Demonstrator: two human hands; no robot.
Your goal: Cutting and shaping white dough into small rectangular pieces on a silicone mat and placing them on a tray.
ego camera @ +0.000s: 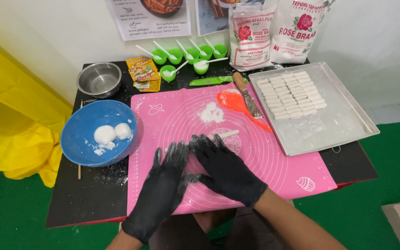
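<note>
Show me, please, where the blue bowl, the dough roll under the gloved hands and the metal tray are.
blue bowl (pixel 80 134): head view, bare inner wall at the left.
dough roll (pixel 229 134): head view, free end beyond the right hand's fingertips.
metal tray (pixel 329 125): head view, bare floured floor.

A single view is given, taken from a camera worn on the person's head. The scene is looked down on steeply from close above, facing forward across a black table (pixel 93 203) toward a white wall (pixel 47 32). The table is framed almost whole. Green floor (pixel 15 217) is seen at both lower corners.
</note>
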